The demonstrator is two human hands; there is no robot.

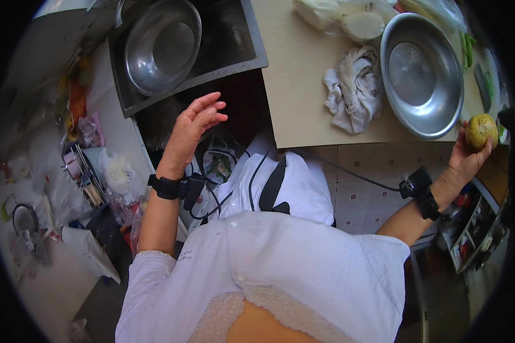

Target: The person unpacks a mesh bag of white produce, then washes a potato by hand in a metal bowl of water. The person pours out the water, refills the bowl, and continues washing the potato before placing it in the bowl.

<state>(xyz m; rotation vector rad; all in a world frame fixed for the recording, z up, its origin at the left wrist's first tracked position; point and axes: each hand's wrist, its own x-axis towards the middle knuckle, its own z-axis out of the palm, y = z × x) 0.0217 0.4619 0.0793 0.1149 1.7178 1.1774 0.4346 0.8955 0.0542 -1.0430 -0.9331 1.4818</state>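
In my right hand [470, 150] is a round yellow-green fruit or vegetable with brown specks [481, 131], held at the counter's right edge. Close by on the left stands an oval-looking stainless steel basin [448, 103] with a wet-looking bottom. My left hand [197, 118] holds nothing; its fingers are apart, over the gap in front of the sink. Beyond that hand, a second steel basin [133, 55] rests in the dark sink [227, 38]. A crumpled whitish cloth [356, 92] lies on the counter beside the first basin.
Plastic bags with pale food [362, 23] lie at the back of the beige counter [300, 85]. A knife [482, 88] lies at the far right near green vegetable pieces. Below my left hand is a bin with scraps [219, 167]. Bags and a rack [83, 176] crowd the left.
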